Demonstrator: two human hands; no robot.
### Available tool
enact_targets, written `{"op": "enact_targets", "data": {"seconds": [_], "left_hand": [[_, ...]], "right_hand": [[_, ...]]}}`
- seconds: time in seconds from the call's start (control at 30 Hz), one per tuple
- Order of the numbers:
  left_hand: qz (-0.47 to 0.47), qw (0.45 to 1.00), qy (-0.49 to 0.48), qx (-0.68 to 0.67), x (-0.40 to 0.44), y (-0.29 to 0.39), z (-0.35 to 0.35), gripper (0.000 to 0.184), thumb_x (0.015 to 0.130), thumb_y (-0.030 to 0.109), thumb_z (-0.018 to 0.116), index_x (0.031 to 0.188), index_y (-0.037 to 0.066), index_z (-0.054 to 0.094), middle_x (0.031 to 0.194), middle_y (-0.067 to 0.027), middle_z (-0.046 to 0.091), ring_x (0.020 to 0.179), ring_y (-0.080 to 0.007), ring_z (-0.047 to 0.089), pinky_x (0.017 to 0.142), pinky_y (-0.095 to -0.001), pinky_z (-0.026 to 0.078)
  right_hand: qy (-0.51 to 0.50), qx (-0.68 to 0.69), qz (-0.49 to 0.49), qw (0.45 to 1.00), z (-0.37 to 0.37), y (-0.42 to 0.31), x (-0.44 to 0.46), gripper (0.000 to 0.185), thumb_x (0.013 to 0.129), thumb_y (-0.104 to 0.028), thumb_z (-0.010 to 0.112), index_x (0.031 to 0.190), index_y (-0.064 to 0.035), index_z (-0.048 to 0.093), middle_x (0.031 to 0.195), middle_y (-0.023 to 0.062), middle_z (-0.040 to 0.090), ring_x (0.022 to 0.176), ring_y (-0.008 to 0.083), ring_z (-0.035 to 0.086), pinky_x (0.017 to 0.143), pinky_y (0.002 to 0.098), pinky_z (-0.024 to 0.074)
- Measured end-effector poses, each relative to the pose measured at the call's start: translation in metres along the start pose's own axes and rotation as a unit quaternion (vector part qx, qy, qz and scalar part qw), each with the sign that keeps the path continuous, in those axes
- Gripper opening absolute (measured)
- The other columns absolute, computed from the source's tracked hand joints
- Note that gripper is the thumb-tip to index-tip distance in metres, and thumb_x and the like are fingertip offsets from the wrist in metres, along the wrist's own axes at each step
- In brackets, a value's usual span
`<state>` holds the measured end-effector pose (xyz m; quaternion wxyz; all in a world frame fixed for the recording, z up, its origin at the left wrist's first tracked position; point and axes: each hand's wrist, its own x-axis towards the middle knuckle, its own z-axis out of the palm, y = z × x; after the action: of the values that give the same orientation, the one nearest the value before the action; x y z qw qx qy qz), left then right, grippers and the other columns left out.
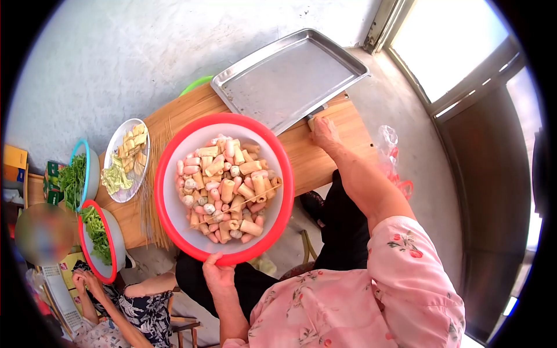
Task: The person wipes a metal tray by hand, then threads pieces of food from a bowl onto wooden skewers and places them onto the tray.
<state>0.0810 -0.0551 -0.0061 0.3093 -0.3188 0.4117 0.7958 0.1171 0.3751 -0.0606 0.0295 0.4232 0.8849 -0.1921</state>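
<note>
A large white basin [174,226] with a red rim holds pink sausage pieces, tan rolled tube pieces and pale speckled balls. One thin skewer [243,203] carrying food lies across the pile. My left hand [219,275] is closed on the basin's near rim, thumb on top. At the table's right side, my right hand [326,134] rests with curled fingers beside a dark handle [317,111]; what its fingers hold, if anything, is hidden. Many loose bamboo skewers [152,214] lie left of the basin, partly under it. A metal tray [290,75] sits beyond.
On the wooden table [307,162], an oval plate [125,194] carries cut food. Leafy greens fill a blue-rimmed bowl [91,180] and a red-rimmed bowl [116,232] at left. Another person's hands [86,281] are low left. Plastic bags [389,151] hang at the right.
</note>
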Motion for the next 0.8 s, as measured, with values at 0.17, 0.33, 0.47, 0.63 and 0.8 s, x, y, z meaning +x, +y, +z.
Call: {"op": "enact_targets", "data": {"seconds": [0.17, 0.33, 0.47, 0.63, 0.8], "left_hand": [[-0.009, 1.0, 0.006, 0.0, 0.001, 0.001, 0.002, 0.056, 0.07, -0.005, 0.051, 0.125, 0.003, 0.045, 0.122, -0.0147, 0.053, 0.109, -0.0344, 0.055, 0.088, -0.0533, 0.049], [0.003, 1.0, 0.013, 0.013, 0.004, 0.0, -0.002, 0.055, 0.071, -0.004, 0.051, 0.125, 0.003, 0.045, 0.121, -0.0148, 0.053, 0.108, -0.0343, 0.055, 0.087, -0.053, 0.05], [-0.001, 1.0, 0.014, 0.018, 0.003, 0.001, 0.0, 0.053, 0.071, -0.003, 0.052, 0.124, 0.002, 0.045, 0.119, -0.0145, 0.054, 0.108, -0.0345, 0.055, 0.086, -0.0528, 0.05], [-0.001, 1.0, 0.017, 0.007, 0.004, 0.002, -0.002, 0.056, 0.071, -0.004, 0.052, 0.126, 0.004, 0.044, 0.121, -0.0137, 0.052, 0.11, -0.0337, 0.054, 0.087, -0.0534, 0.049], [0.009, 0.999, 0.032, 0.012, 0.004, 0.0, 0.0, 0.053, 0.071, -0.003, 0.051, 0.123, 0.002, 0.046, 0.119, -0.0145, 0.054, 0.107, -0.0333, 0.056, 0.085, -0.051, 0.052]], "right_hand": [[-0.032, -0.014, -0.025, 0.999, -0.002, 0.02, -0.008, 0.023, 0.069, -0.01, 0.064, 0.088, 0.0018, 0.059, 0.098, 0.0221, 0.059, 0.097, 0.0378, 0.056, 0.08, 0.042, 0.0481], [-0.07, -0.057, -0.053, 0.994, -0.003, 0.074, -0.017, 0.018, 0.067, -0.006, 0.06, 0.083, 0.0007, 0.06, 0.092, 0.0213, 0.061, 0.092, 0.0369, 0.058, 0.078, 0.041, 0.0485], [-0.064, -0.087, -0.076, 0.991, -0.028, 0.087, -0.038, 0.016, 0.068, -0.003, 0.056, 0.081, 0.0003, 0.065, 0.089, 0.0222, 0.063, 0.09, 0.0371, 0.061, 0.077, 0.0429, 0.0496], [-0.089, -0.115, -0.021, 0.989, -0.039, 0.1, -0.045, 0.019, 0.067, 0.001, 0.055, 0.084, -0.0012, 0.063, 0.089, 0.0211, 0.062, 0.093, 0.0367, 0.059, 0.078, 0.0418, 0.0486], [-0.079, -0.125, -0.035, 0.988, -0.045, 0.108, -0.056, 0.021, 0.068, 0.004, 0.052, 0.085, -0.002, 0.063, 0.091, 0.02, 0.062, 0.094, 0.0368, 0.059, 0.079, 0.0424, 0.0488]]}}
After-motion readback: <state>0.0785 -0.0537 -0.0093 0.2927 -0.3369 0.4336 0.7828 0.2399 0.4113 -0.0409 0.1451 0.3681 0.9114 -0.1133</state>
